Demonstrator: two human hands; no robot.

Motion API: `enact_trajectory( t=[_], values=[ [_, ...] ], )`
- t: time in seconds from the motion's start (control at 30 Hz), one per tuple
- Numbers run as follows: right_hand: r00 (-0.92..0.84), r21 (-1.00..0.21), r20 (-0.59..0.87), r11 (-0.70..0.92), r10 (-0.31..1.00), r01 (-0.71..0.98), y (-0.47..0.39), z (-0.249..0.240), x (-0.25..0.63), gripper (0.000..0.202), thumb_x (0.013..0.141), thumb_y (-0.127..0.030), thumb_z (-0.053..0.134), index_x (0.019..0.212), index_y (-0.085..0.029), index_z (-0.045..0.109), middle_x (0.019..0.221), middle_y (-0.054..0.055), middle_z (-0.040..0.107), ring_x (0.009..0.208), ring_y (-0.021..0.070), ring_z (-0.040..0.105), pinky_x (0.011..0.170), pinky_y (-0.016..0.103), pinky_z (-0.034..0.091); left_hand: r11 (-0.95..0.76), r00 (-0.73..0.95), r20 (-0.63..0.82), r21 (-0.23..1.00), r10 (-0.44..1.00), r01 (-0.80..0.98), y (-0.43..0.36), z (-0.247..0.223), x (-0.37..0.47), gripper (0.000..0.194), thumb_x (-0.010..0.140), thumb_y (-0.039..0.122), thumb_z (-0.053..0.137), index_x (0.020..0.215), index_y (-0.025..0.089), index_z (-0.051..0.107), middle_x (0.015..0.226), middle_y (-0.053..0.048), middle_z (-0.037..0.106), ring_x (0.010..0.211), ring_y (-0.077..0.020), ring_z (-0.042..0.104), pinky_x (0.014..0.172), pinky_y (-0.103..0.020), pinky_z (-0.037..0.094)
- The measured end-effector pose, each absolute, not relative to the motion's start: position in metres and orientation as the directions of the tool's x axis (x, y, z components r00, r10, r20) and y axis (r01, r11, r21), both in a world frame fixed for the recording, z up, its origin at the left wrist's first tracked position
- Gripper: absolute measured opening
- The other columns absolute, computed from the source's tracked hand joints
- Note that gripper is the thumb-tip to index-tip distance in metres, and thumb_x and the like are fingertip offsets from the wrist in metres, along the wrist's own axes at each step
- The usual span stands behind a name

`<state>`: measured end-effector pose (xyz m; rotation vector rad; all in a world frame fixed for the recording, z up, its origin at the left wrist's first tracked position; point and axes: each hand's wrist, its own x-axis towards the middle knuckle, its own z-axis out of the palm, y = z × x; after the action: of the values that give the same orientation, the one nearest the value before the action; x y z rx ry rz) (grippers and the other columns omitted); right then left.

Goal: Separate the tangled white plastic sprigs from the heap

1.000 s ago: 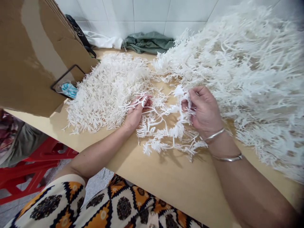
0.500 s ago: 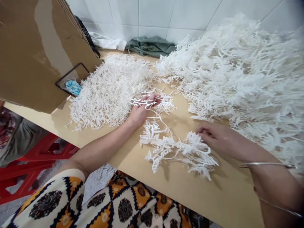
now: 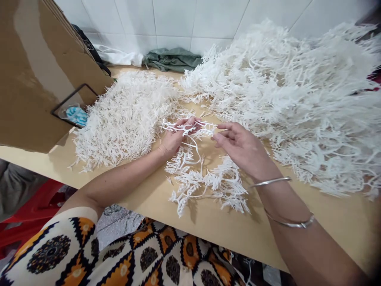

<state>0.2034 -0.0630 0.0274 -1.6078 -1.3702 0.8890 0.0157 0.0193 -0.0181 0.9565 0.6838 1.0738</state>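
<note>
Branching white plastic sprigs [image 3: 190, 128] lie across the fingers of my left hand [image 3: 175, 137], which is closed around them at the middle of the table. My right hand [image 3: 238, 145] is at the right end of these sprigs, thumb and fingertips pinched together at their tips. A curved white stem [image 3: 197, 153] runs down from my left hand to a chain of frilly white sprigs [image 3: 208, 182] resting on the table in front of me. Left of my left hand lies a dense heap of short white pieces [image 3: 125, 123].
A large pile of white branching sprigs [image 3: 285, 91] covers the right and back of the table [image 3: 208, 230]. At the left stands a cardboard box [image 3: 32, 91] with a blue-and-white packet [image 3: 76, 115] by it. Green cloth [image 3: 172, 59] lies along the tiled wall.
My right hand has moved up and left, from beside the lower sprigs to the end of those in my left hand. The view has shifted slightly to the right.
</note>
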Motion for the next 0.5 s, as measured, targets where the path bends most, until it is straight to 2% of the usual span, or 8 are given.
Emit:
enact_trajectory(
  t=[0.1,0.2,0.33,0.5],
  values=[
    [0.202,-0.994,0.028,0.006,0.979,0.108,-0.051,0.004,0.193,0.027,0.085,-0.039,0.081,0.102,-0.025,0.067,0.088,0.001,0.078,0.078,0.0164,0.073,0.080,0.035,0.062,0.173,0.382,-0.011,0.903,0.924,-0.393,0.018,-0.015,0.014,0.040,0.084,0.056,0.084,0.103,0.021,0.078,0.108,-0.005,0.081,0.105,-0.0178,0.076,0.113,-0.040,0.054],
    [0.305,-0.991,0.091,0.115,0.948,-0.062,-0.049,-0.009,0.187,0.020,0.082,-0.034,0.083,0.092,-0.026,0.067,0.084,-0.002,0.075,0.078,0.0133,0.072,0.081,0.030,0.061,0.184,0.429,-0.002,0.905,0.903,-0.383,0.016,-0.010,0.012,0.033,0.094,0.051,0.075,0.108,0.021,0.079,0.118,-0.007,0.080,0.117,-0.0209,0.075,0.116,-0.042,0.052],
    [0.338,-0.985,0.056,0.107,0.939,-0.134,-0.051,-0.015,0.185,0.023,0.080,-0.034,0.086,0.092,-0.027,0.068,0.086,-0.003,0.076,0.079,0.0127,0.072,0.081,0.029,0.061,0.130,0.443,0.014,0.947,0.897,-0.293,0.016,-0.009,0.010,0.027,0.095,0.044,0.074,0.110,0.021,0.076,0.120,-0.007,0.077,0.113,-0.0200,0.072,0.109,-0.039,0.054],
    [0.353,-0.987,0.120,0.149,0.928,-0.058,-0.053,-0.020,0.183,0.018,0.080,-0.027,0.086,0.089,-0.026,0.070,0.085,-0.004,0.075,0.079,0.0109,0.071,0.079,0.026,0.059,-0.006,0.428,0.079,0.986,0.900,-0.169,0.015,-0.015,0.012,0.042,0.082,0.049,0.085,0.110,0.022,0.068,0.108,-0.004,0.072,0.090,-0.0129,0.062,0.087,-0.030,0.051]
  ],
)
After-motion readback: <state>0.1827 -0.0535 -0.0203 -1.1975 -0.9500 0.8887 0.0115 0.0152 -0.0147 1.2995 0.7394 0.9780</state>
